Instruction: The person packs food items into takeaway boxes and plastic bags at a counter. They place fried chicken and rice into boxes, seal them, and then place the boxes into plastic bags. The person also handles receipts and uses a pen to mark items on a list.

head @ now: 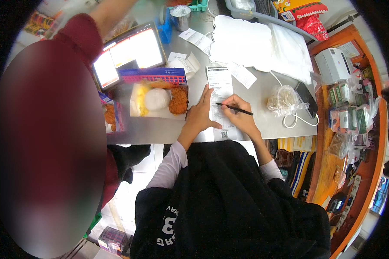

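Observation:
A long printed paper receipt lies flat on the steel table before me. My left hand rests on its left edge, fingers and thumb spread, holding nothing. In my right hand is a slim black pen, its tip at the receipt's printed lines. To the left of my left hand is an open meal box with a mound of white rice, fried chicken and something yellow. Part of a second box with fried chicken shows farther left.
A co-worker in dark red stands close at left, one arm reaching over a lit tablet. White paper sheets, loose slips, a metal cup, a tied plastic bag and a phone with a cable surround the receipt. Orange shelving stands right.

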Demonstrator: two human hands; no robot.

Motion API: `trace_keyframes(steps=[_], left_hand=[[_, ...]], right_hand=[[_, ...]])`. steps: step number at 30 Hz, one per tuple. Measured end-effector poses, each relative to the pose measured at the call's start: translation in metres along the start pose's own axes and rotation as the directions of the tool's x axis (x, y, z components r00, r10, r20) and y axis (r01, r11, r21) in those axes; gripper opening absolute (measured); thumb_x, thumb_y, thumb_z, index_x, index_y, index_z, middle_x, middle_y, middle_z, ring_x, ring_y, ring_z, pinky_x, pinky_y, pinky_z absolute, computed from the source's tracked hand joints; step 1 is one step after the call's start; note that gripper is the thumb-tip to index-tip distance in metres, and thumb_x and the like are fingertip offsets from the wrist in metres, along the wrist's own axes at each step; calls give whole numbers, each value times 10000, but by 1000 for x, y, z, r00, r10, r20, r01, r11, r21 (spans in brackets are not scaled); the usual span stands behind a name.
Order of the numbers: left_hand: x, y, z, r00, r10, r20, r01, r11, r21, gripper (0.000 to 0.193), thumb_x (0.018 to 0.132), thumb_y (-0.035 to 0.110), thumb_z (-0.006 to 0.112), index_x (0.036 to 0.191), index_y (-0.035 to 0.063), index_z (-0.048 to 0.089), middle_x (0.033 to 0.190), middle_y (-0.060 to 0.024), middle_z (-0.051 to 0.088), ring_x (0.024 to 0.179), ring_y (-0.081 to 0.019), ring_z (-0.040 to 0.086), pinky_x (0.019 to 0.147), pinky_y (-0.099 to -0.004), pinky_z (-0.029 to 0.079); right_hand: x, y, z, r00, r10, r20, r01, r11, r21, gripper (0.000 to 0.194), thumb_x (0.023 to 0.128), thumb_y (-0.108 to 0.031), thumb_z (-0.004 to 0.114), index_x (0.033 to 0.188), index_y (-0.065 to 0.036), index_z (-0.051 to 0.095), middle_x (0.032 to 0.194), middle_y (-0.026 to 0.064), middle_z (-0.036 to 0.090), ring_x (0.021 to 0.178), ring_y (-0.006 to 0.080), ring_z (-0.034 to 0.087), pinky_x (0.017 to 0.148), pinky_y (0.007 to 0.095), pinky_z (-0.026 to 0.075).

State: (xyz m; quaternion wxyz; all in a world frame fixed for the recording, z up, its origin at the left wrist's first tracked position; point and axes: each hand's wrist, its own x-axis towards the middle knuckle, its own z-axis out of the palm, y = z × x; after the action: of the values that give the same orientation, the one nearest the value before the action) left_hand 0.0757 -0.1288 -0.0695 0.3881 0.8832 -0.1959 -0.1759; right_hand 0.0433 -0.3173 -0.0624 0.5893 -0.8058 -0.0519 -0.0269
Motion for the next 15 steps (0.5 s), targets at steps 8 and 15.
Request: trace_keyframes(steps=[8, 15], left_hand=[[-1, -1, 4, 998, 17, -58, -16, 999, 29, 1355, 413, 275, 975, 1537, 93, 240, 1662, -135, 167, 1304, -351, 534, 936, -458, 518], [0, 4, -1, 1000, -9, -28, 10, 999, 36, 1353, 426, 267, 975, 1544, 97, 230, 1662, -135, 167, 1295, -353, 541, 936, -458, 519]], right_hand=[[-2, -2, 5, 981, 135, -136, -140, 990, -24, 83, 865, -27, 692, 882, -14, 612, 818, 46, 694, 803, 105, 661, 773, 272, 533], [1, -3, 2, 996, 73, 59, -73, 997, -2, 87, 865, -16, 690, 873, -8, 604, 827, 59, 690, 802, 95, 655, 777, 266, 534]])
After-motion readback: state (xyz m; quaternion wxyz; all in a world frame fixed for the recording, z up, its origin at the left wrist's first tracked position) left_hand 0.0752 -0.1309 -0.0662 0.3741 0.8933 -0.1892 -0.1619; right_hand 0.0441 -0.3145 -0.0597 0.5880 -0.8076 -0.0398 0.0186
